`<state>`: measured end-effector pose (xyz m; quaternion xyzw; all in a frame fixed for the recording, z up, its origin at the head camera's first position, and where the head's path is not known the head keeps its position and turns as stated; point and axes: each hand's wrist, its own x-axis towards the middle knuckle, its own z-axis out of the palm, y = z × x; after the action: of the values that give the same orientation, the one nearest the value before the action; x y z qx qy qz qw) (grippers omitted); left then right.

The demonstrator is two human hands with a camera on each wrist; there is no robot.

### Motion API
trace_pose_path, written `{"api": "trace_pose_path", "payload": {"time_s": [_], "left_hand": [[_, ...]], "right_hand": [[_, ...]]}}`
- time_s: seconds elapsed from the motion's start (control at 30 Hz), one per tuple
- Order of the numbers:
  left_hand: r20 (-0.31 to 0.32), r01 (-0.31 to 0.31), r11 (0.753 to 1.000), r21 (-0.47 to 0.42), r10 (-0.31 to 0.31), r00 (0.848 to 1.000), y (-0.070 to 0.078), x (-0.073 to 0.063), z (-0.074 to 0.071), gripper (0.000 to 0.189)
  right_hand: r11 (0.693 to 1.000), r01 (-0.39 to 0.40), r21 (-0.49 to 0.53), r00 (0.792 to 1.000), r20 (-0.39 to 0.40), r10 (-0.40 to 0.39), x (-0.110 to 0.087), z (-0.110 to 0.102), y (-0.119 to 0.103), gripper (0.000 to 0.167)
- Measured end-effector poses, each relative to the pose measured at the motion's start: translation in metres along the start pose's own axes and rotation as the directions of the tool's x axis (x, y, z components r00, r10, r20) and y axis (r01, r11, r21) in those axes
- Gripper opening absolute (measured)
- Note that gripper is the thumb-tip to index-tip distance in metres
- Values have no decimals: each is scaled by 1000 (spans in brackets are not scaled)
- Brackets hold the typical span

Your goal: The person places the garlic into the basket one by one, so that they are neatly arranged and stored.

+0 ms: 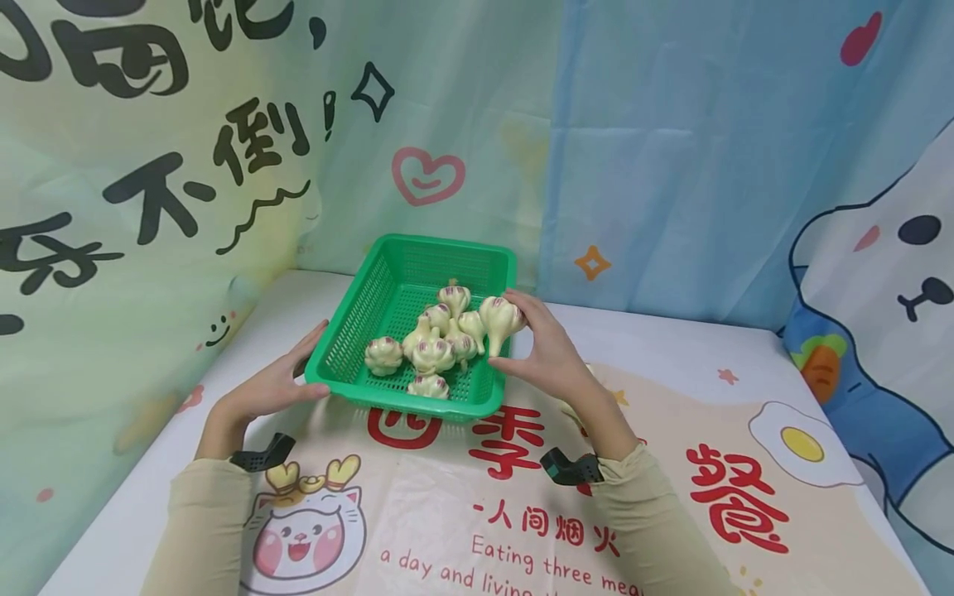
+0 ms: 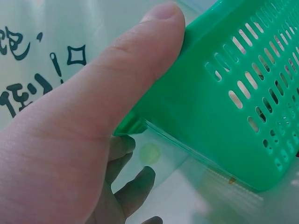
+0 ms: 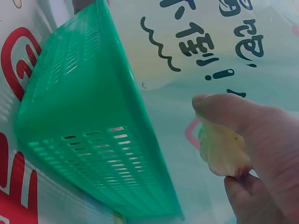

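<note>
A green plastic basket (image 1: pixel 339 331) with slotted walls stands on the table, several garlic bulbs (image 1: pixel 434 354) lying inside it. My left hand (image 1: pixel 272 385) holds the basket by its near left corner. In the left wrist view the thumb (image 2: pixel 159 37) lies against the rim and the fingers curve below it. Over the basket's right rim, my right hand (image 1: pixel 547 348) grips one garlic bulb (image 1: pixel 499 319) between thumb and fingers. That held bulb (image 3: pixel 224 149) also shows in the right wrist view, above rim height and apart from the basket.
A printed cloth (image 1: pixel 432 497) with a cartoon cat and red lettering covers the table. Behind the basket hangs a blue-green curtain (image 1: pixel 477 108), with another lettered panel (image 1: pixel 149 124) on the left. A cartoon rabbit (image 1: pixel 894 331) is printed at the right.
</note>
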<state>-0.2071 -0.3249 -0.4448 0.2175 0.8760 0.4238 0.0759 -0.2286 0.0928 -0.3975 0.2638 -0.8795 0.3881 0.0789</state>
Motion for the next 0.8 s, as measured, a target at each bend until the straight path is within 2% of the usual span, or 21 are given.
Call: {"api": "trace_pose_path", "payload": {"time_s": [0.2,0.4,0.8], "left_hand": [[-7,12,1000,-2,-12,1000,0,0,0,96],[-11,23,1000,-4,-23,1000,0,-1,1,97],[-9,11,1000,-15,-11,1000,0,-1,1,96]], "right_hand": [[1000,-7,-20,1000,20,7,7,10,1,87],[999,-45,-20,997,58,46,12,22,3,85],[995,-70,-77,992,97,77,22,38,5,86]]}}
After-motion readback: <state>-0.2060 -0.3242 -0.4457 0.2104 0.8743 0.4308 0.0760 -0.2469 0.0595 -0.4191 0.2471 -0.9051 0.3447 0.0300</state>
